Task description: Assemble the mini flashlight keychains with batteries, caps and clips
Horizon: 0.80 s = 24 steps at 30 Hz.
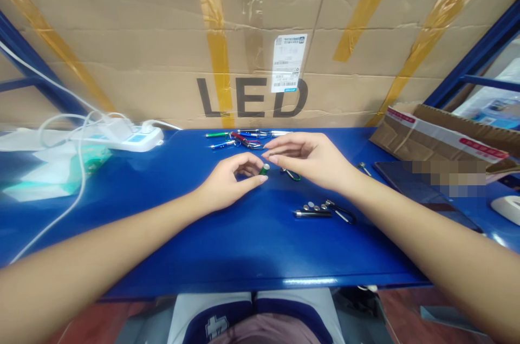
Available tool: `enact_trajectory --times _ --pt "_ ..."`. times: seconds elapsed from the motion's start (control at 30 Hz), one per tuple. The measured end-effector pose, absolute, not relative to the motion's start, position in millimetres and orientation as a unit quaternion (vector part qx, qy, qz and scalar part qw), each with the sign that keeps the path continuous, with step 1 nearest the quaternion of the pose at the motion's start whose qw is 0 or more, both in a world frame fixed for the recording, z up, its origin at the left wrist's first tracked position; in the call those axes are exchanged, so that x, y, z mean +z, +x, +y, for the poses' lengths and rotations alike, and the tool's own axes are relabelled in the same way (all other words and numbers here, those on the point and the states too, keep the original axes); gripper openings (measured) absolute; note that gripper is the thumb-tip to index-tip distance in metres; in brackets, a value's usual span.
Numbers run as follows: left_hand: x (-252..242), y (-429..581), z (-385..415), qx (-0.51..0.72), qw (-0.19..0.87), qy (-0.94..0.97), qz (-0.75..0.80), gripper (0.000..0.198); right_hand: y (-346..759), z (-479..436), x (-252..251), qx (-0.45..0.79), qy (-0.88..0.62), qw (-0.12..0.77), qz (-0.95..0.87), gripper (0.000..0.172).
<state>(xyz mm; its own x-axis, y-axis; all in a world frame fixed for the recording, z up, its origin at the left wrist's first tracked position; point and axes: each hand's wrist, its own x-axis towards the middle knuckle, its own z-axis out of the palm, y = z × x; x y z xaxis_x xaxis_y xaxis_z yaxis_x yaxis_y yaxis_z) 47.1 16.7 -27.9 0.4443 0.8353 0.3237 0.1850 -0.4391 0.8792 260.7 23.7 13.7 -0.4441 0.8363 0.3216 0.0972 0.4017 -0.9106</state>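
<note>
My left hand (227,184) pinches a short green metal tube (264,169) between thumb and fingers, its silvery end pointing up. Just above that end is my right hand (309,160), its thumb and fingertips drawn together; anything between them is too small to make out. Under the right hand, a green carabiner clip (291,175) with a metal end piece lies partly covered. Nearer me rest a black tube (312,214), several small silver button cells (311,205) and a black carabiner clip (342,213).
Several colored pen-like tubes with clips (244,140) lie at the back of the blue table (182,257). A white power strip (138,141) with cables is at left. At right are an open cardboard box (439,132) and a dark flat device (406,181). A large carton (154,35) stands behind.
</note>
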Motion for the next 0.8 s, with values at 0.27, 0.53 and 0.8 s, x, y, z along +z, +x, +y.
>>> enact_trajectory --times 0.27,0.53,0.8 --pt "-30.1 46.5 17.9 0.410 0.430 0.727 0.345 0.030 259.0 16.7 14.8 0.357 -0.299 0.379 -0.800 0.028" --pt "-30.0 46.1 20.0 0.417 0.468 0.699 0.344 0.032 262.4 16.3 16.7 0.290 -0.274 0.358 -0.844 0.026" --pt "-30.4 46.0 20.0 0.424 0.487 0.683 0.342 0.031 263.6 16.9 15.1 0.269 -0.278 0.352 -0.852 0.030"
